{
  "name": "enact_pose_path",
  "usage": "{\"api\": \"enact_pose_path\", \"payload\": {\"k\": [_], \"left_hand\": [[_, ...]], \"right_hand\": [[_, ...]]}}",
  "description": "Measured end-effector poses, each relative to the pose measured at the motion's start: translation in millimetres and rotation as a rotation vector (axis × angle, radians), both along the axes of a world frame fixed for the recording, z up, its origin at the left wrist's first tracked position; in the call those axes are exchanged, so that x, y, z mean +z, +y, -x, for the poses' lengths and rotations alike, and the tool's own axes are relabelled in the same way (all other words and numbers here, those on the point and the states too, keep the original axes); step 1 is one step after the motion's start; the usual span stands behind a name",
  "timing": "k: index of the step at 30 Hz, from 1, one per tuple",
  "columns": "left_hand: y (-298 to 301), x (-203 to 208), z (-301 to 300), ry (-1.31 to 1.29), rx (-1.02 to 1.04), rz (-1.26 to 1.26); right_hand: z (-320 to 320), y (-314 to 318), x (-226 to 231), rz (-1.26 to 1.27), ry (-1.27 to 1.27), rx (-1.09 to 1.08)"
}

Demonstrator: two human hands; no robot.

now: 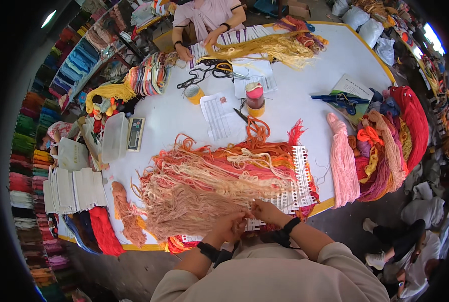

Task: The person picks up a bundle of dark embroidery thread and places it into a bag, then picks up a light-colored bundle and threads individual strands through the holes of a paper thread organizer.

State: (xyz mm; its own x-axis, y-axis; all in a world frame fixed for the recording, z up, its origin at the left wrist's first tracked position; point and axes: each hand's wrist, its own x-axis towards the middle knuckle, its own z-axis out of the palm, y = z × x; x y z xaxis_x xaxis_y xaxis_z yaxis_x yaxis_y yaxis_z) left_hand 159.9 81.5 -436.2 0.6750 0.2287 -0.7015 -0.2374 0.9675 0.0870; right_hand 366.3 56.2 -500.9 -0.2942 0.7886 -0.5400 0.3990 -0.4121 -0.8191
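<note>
Close to my body at the table's near edge, my left hand (233, 225) and my right hand (268, 211) almost touch, fingers pinched together. Between them is the end of a dusty-pink yarn bundle (184, 210) that spreads leftward; the exact strands in the fingers are too small to make out. Beneath lies a white card with rows of punched holes (302, 176), its right end showing. Cream yarn (194, 173) and orange-red yarn (257, 151) are heaped across the card. Black bands circle both wrists.
Pink skeins (343, 163) hang over the right edge, beside a multicoloured yarn pile (380, 151). A clear plastic bin (114, 137), a small scale (135, 134) and stacked white cards (76, 190) stand left. Opposite, a person (204, 22) handles golden yarn (265, 48). A thread cone (255, 96) stands mid-table.
</note>
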Motion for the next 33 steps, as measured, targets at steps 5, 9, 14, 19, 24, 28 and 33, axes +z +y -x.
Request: {"api": "enact_pose_path", "payload": {"k": [5,9,14,19,24,28,33], "left_hand": [[1,11,-31,0.488,-0.436,-0.37],[-12,-35,-9,0.643,-0.509,-1.062],[25,38,34,0.615,-0.204,-0.377],[56,79,149,0.434,0.624,-0.526],[67,108,164,0.655,0.866,-0.67],[37,113,106,0.374,0.428,-0.559],[23,105,57,0.17,0.22,-0.789]], "right_hand": [[1,2,11,0.163,0.303,-0.161],[8,4,19,0.197,0.272,-0.11],[5,-8,-22,-0.022,0.034,0.049],[13,-7,-24,-0.045,-0.037,0.052],[21,-6,-2,0.081,-0.087,-0.003],[51,5,62,-0.24,-0.099,-0.086],[93,23,171,-0.136,0.351,-0.281]]}}
